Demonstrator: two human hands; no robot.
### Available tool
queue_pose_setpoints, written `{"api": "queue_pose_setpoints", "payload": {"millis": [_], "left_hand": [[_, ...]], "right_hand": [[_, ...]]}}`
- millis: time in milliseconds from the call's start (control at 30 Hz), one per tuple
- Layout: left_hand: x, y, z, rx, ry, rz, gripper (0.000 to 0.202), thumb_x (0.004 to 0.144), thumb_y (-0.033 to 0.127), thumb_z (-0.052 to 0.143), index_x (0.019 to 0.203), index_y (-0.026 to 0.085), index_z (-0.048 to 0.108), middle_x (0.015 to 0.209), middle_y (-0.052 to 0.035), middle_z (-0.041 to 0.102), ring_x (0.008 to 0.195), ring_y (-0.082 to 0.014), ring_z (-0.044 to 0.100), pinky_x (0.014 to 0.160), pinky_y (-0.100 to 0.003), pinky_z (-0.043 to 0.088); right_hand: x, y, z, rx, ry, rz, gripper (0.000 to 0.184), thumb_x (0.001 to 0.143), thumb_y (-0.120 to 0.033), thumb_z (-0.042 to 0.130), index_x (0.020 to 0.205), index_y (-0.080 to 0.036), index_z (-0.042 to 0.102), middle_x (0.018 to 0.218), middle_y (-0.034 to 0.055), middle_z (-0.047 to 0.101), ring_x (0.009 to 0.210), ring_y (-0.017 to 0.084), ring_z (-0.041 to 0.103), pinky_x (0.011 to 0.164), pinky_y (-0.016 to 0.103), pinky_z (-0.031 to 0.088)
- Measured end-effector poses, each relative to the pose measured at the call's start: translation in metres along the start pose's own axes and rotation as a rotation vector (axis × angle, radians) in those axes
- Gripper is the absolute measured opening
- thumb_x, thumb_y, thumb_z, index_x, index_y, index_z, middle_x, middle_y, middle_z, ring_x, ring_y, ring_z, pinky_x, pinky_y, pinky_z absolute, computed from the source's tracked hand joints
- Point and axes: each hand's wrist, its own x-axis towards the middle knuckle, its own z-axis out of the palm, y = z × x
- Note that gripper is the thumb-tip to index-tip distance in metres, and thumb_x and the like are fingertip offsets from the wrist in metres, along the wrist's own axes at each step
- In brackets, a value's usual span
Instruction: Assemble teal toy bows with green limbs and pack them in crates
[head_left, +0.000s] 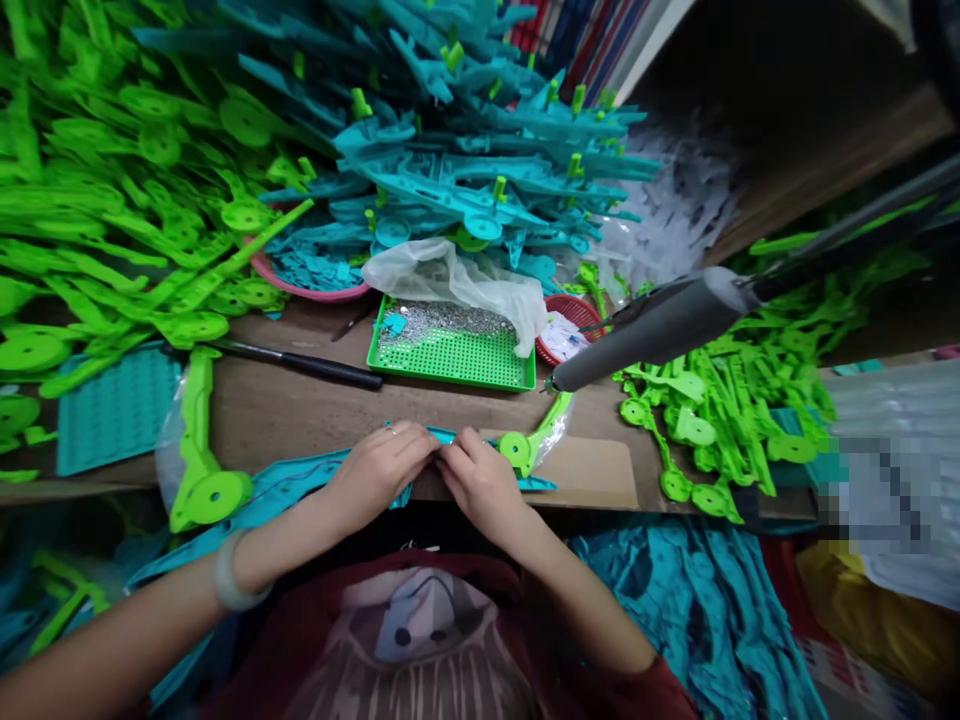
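Observation:
My left hand (382, 465) and my right hand (484, 490) meet at the table's front edge, fingertips pinched together on a long blue plastic part (300, 474). The part shows to the left of my hands, between them and at the right. Anything small between my fingertips is hidden. A bright green plastic arm with a round end (214, 495) lies at the left end of the blue part. Close to my right hand is another green arm (517, 450), with clear film beside it.
A screwdriver with a black handle (330, 370) lies behind my left hand. A green perforated tray (450, 366) holds small metal pieces. A grey power screwdriver (652, 330) hangs at the right. Piles of blue parts (465, 170) and green parts (97, 220) stand behind.

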Motion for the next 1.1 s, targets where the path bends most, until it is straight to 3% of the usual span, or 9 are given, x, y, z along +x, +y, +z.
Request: {"api": "queue_pose_setpoints", "payload": {"millis": [133, 333, 433, 567, 667, 767, 867, 1000, 1100], "left_hand": [[-0.003, 0.001, 0.004, -0.051, 0.051, -0.031, 0.016, 0.101, 0.015, 0.049, 0.110, 0.016, 0.063, 0.110, -0.0082, 0.071, 0.112, -0.0205, 0.065, 0.092, -0.033, 0.054], [0.004, -0.004, -0.003, -0.032, 0.011, -0.088, 0.008, 0.098, 0.014, 0.052, 0.099, 0.015, 0.060, 0.098, -0.0070, 0.064, 0.101, -0.0216, 0.060, 0.087, -0.034, 0.052], [0.009, -0.006, -0.006, 0.106, -0.103, -0.036, 0.015, 0.099, 0.013, 0.048, 0.093, 0.016, 0.062, 0.089, -0.0051, 0.059, 0.089, -0.0221, 0.056, 0.076, -0.033, 0.050], [0.009, -0.007, -0.005, 0.228, -0.118, 0.065, 0.015, 0.098, 0.016, 0.053, 0.088, 0.017, 0.063, 0.086, -0.0052, 0.060, 0.087, -0.0230, 0.054, 0.071, -0.033, 0.045], [0.006, -0.009, -0.004, 0.217, -0.100, 0.057, 0.010, 0.098, 0.017, 0.055, 0.094, 0.018, 0.064, 0.090, -0.0054, 0.064, 0.091, -0.0228, 0.058, 0.076, -0.034, 0.046], [0.005, -0.009, -0.004, 0.171, -0.088, 0.016, 0.008, 0.098, 0.018, 0.056, 0.099, 0.017, 0.064, 0.092, -0.0055, 0.067, 0.095, -0.0234, 0.060, 0.082, -0.036, 0.047], [0.004, -0.002, -0.007, 0.086, -0.061, -0.011, 0.011, 0.096, 0.014, 0.055, 0.102, 0.018, 0.063, 0.096, -0.0056, 0.069, 0.100, -0.0239, 0.061, 0.085, -0.037, 0.049], [0.002, 0.013, -0.005, -0.107, -0.005, -0.089, 0.033, 0.090, 0.008, 0.056, 0.121, 0.018, 0.056, 0.123, -0.0095, 0.066, 0.121, -0.0242, 0.057, 0.102, -0.041, 0.048], [-0.001, 0.018, 0.003, -0.132, 0.053, -0.133, 0.034, 0.092, 0.015, 0.058, 0.124, 0.019, 0.052, 0.122, -0.0093, 0.068, 0.118, -0.0243, 0.061, 0.109, -0.047, 0.045]], "right_hand": [[0.000, 0.001, 0.000, 0.111, 0.024, 0.073, 0.023, 0.103, -0.021, 0.043, 0.098, -0.017, 0.065, 0.094, 0.0074, 0.053, 0.079, 0.016, 0.055, 0.067, 0.027, 0.046], [0.007, -0.009, -0.001, -0.050, -0.094, 0.163, 0.016, 0.100, -0.018, 0.049, 0.091, -0.019, 0.062, 0.095, 0.0065, 0.058, 0.076, 0.017, 0.055, 0.063, 0.029, 0.039], [0.013, -0.006, -0.009, -0.082, -0.184, 0.103, 0.017, 0.099, -0.014, 0.049, 0.088, -0.018, 0.062, 0.093, 0.0069, 0.058, 0.073, 0.017, 0.053, 0.061, 0.030, 0.036], [0.009, 0.008, -0.020, 0.051, -0.184, -0.070, 0.020, 0.100, -0.012, 0.044, 0.100, -0.015, 0.064, 0.095, 0.0086, 0.057, 0.076, 0.017, 0.053, 0.065, 0.030, 0.043], [0.001, 0.016, -0.023, 0.259, -0.049, -0.130, 0.025, 0.102, -0.013, 0.041, 0.115, -0.017, 0.062, 0.101, 0.0092, 0.060, 0.085, 0.017, 0.059, 0.073, 0.029, 0.050], [-0.002, 0.015, -0.025, 0.444, 0.019, -0.096, 0.018, 0.099, -0.012, 0.048, 0.107, -0.019, 0.063, 0.099, 0.0071, 0.063, 0.089, 0.016, 0.062, 0.077, 0.028, 0.051], [0.002, 0.012, -0.029, 0.576, 0.018, -0.045, 0.013, 0.096, -0.010, 0.054, 0.097, -0.020, 0.062, 0.091, 0.0037, 0.064, 0.085, 0.015, 0.062, 0.075, 0.027, 0.049], [0.010, 0.014, -0.032, 0.642, -0.051, -0.054, 0.012, 0.095, -0.010, 0.056, 0.094, -0.020, 0.062, 0.091, 0.0028, 0.064, 0.086, 0.014, 0.061, 0.077, 0.026, 0.048], [0.013, 0.019, -0.033, 0.620, -0.076, -0.075, 0.011, 0.097, -0.014, 0.055, 0.098, -0.020, 0.064, 0.096, 0.0040, 0.063, 0.090, 0.015, 0.062, 0.079, 0.027, 0.049]]}}
